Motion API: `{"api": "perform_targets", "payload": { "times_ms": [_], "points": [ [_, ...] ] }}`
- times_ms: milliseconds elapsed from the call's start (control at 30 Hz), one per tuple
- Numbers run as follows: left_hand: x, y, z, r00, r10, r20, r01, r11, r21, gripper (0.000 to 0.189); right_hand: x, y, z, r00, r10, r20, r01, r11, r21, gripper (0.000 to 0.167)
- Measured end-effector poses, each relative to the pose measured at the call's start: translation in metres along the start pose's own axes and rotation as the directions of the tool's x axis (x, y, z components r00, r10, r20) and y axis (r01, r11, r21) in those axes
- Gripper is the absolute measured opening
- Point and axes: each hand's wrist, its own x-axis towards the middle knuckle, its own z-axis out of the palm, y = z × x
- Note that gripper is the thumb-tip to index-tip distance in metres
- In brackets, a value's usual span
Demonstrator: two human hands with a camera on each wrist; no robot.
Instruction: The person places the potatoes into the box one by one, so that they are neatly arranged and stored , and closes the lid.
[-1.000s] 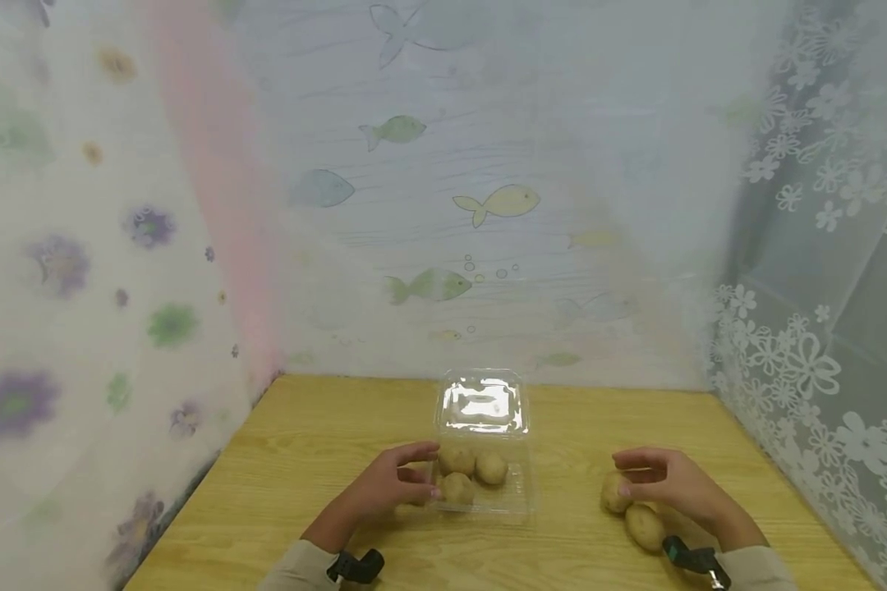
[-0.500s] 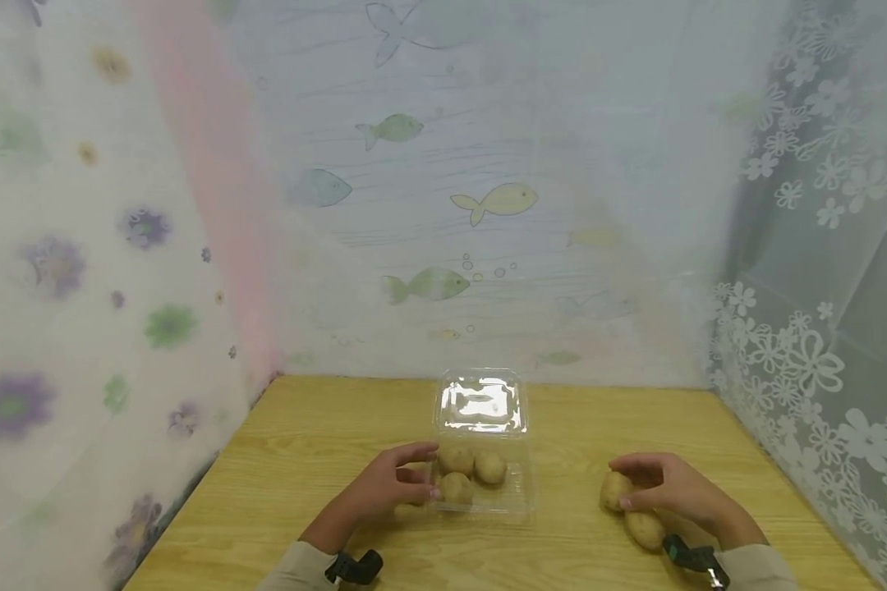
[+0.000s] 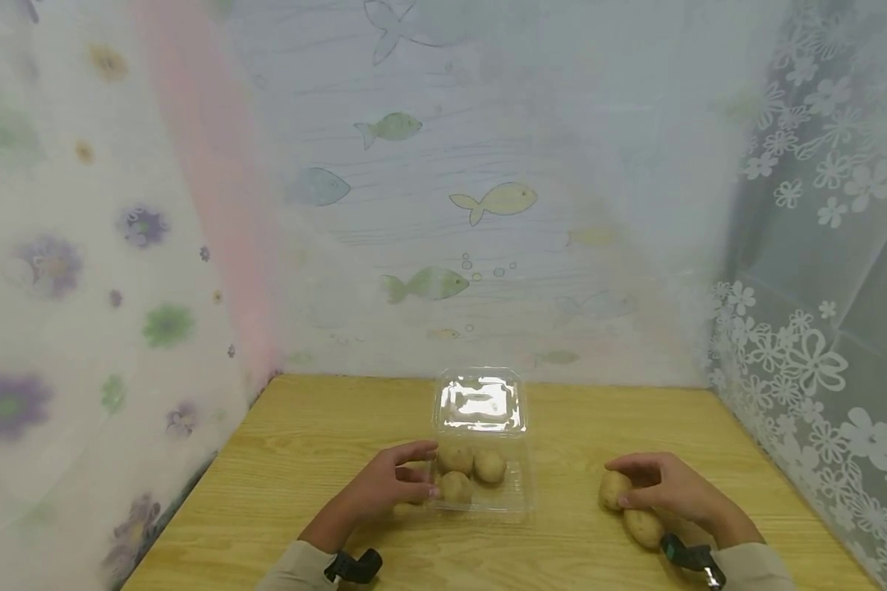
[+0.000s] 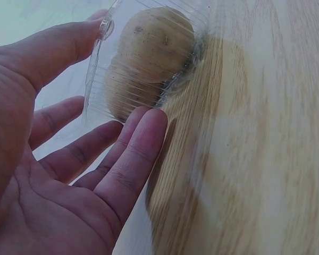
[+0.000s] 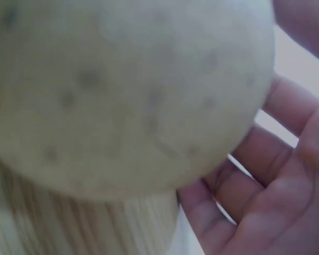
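A clear plastic clamshell container (image 3: 517,492) stands with its lid raised and three potatoes (image 3: 490,467) inside, grouped toward its left. At its left side, my left hand (image 3: 384,486) touches the wall with fingers spread and thumb toward the front; in the left wrist view the thumb (image 4: 58,48) meets the rim. To the right, my right hand (image 3: 668,492) grips a potato (image 3: 613,491) between thumb and fingers. Another potato (image 3: 643,529) lies just in front of it, near the wrist. A blurred potato (image 5: 127,95) fills much of the right wrist view, covering the fingertips.
Everything rests on a wood-grain table (image 3: 325,427). The container's lid (image 3: 480,402) leans back behind its base. Printed sheets hang at the back (image 3: 414,205) and on both sides. A black wrist camera (image 3: 355,566) sits on each wrist.
My right hand's fingers have come down and drawn in on the farther potato. The left hand and container have kept their places.
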Motion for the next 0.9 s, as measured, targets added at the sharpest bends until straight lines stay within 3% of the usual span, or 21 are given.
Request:
{"api": "perform_targets", "payload": {
  "times_ms": [500, 900],
  "points": [
    [0.002, 0.0, 0.001, 1.0, 0.006, 0.0, -0.006, 1.0, 0.006, 0.077, 0.003, -0.007, 0.006, 0.996, 0.074, -0.057, -0.078, 0.994, -0.078, 0.052],
    [0.0, -0.001, 0.001, 1.0, 0.006, -0.006, -0.006, 1.0, 0.002, 0.077, 0.009, -0.013, 0.011, 0.992, 0.053, -0.114, -0.069, 0.988, -0.138, 0.051]
  ]
}}
